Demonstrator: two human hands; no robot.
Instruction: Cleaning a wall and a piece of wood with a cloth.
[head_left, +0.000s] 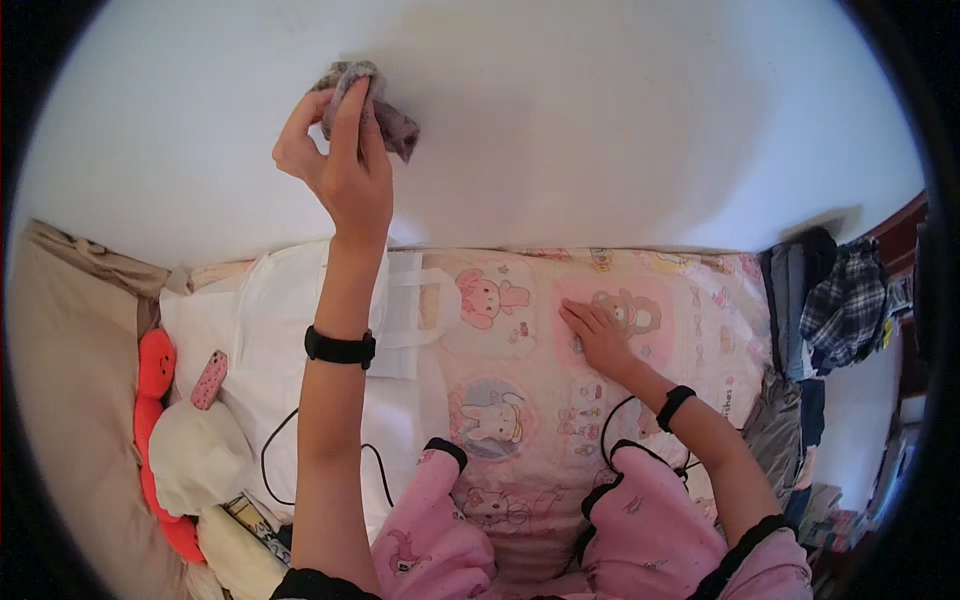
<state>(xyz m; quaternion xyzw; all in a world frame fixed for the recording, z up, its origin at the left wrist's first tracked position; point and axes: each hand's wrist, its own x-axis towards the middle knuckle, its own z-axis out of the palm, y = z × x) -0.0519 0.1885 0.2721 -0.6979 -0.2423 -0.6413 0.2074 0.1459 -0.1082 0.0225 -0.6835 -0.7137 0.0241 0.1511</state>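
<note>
My left hand (341, 154) is raised in front of the white wall (570, 127) and grips a crumpled greyish-brown cloth (394, 127) between thumb and fingers. The cloth seems to lie against the wall, though its contact side is hidden. Lower down, my right hand (600, 330) rests palm down with fingers somewhat spread on a pink bedsheet (540, 382) printed with cartoon animals. Nothing shows in that hand. Each wrist wears a black band.
White fabric (285, 315) covers the bed's left side. Nearby lie a pink patterned phone (209, 379), a white rounded soft item (199, 457) and a red plush toy (157, 360). A black cable (268, 465) loops across the bed. Clothes (844, 307) pile up at the right end.
</note>
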